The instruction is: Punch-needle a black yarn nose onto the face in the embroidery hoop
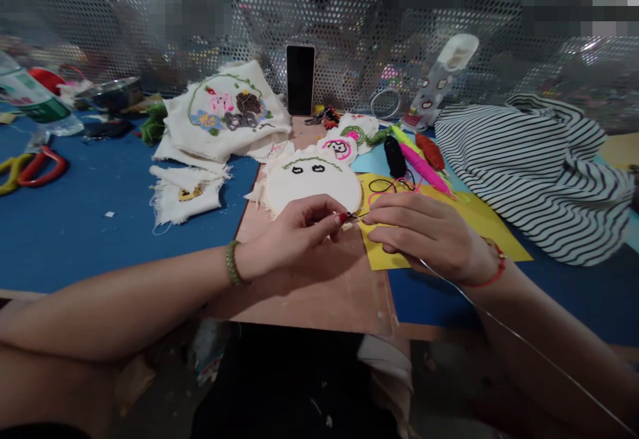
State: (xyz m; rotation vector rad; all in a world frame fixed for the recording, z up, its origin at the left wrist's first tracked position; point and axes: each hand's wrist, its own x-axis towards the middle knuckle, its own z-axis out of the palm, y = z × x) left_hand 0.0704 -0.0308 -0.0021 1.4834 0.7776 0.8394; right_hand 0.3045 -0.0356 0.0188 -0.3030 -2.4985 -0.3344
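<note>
Perforated metal panelling (259, 13) is set behind the blue counter (100, 226). A thin dark strand (355, 215) is pinched in the left hand's (304, 223) grip, just beside the near edge of the round white cloth (314, 193); whether it is also clasped by the right hand's (424, 226) grip cannot be made out. The strand is probably best kept steady between fingertips, so that the pink skein (422, 164) and black skein (395, 157) beyond are not snagged.

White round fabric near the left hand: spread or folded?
Spread: the fabric looks smooth and round, both black outlines showing. Left hand hides part of the near edge.
</note>
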